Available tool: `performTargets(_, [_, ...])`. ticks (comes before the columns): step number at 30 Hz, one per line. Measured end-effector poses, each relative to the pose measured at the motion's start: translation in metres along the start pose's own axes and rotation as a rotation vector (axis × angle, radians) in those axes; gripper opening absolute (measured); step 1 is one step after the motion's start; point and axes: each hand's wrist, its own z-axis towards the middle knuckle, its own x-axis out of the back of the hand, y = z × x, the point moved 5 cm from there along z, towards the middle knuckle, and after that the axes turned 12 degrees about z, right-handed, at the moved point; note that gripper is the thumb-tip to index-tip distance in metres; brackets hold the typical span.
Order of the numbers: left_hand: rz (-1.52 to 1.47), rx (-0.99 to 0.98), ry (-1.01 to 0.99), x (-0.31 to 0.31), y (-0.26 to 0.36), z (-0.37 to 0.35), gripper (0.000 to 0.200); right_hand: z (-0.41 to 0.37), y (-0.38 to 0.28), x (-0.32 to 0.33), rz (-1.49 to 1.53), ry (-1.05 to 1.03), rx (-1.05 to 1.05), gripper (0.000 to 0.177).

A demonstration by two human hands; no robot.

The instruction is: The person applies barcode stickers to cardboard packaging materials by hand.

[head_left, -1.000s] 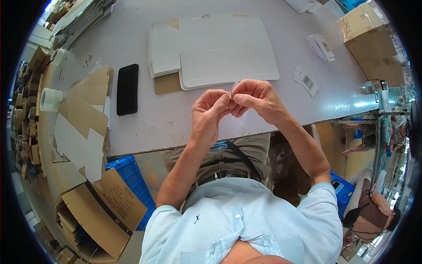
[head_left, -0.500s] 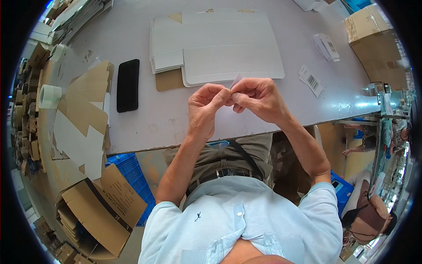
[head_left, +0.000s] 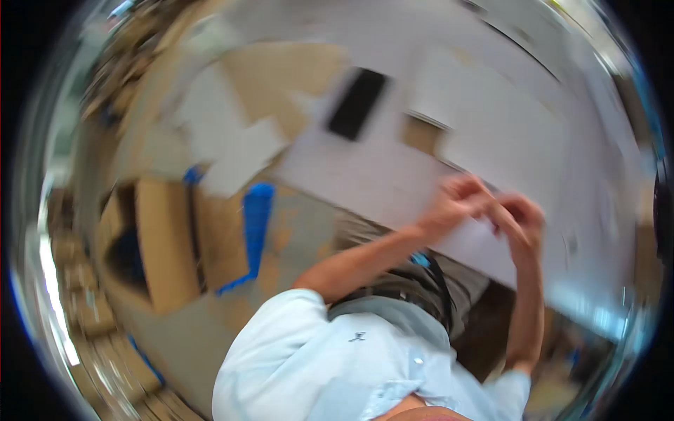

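Note:
My left hand (head_left: pixel 455 206) and my right hand (head_left: pixel 521 216) meet fingertip to fingertip above the front edge of the table (head_left: pixel 393 182). Both are closed in a pinch, smeared by motion. Half a second ago a small thin pale slip showed at the fingertips; what they hold now is too blurred to make out. Just beyond the hands lies a stack of flat white cardboard sheets (head_left: pixel 502 123), with a brown cardboard patch (head_left: pixel 423 135) showing at its near left corner. A black phone (head_left: pixel 358 104) rests on the table left of the stack.
Brown and white cardboard pieces (head_left: pixel 239 112) lie on the table's left part. An open brown carton (head_left: pixel 167 245) stands below them, beside something blue (head_left: pixel 258 217). More stacked cartons (head_left: pixel 116 365) fill the lower left.
The whole view has swung left and tilted, blurring everything, so the table and hands appear farther right. The hands stay together; the pale slip can no longer be made out.

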Motion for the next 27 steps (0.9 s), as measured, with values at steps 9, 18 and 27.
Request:
performTargets(9, [-0.200, -0.049, 0.063, 0.016, 0.017, 0.001, 0.014, 0.032, 0.008, -0.011, 0.002, -0.082, 0.124, 0.017])
performTargets(18, [-0.246, -0.013, 0.117, 0.023, 0.025, -0.008, 0.014, 0.042, 0.013, -0.022, 0.103, -0.143, 0.125, 0.012])
performTargets(27, [-0.185, -0.048, 0.116, 0.026, 0.014, -0.006, 0.008, 0.034, 0.011, -0.024, 0.124, -0.089, -0.014, 0.016])
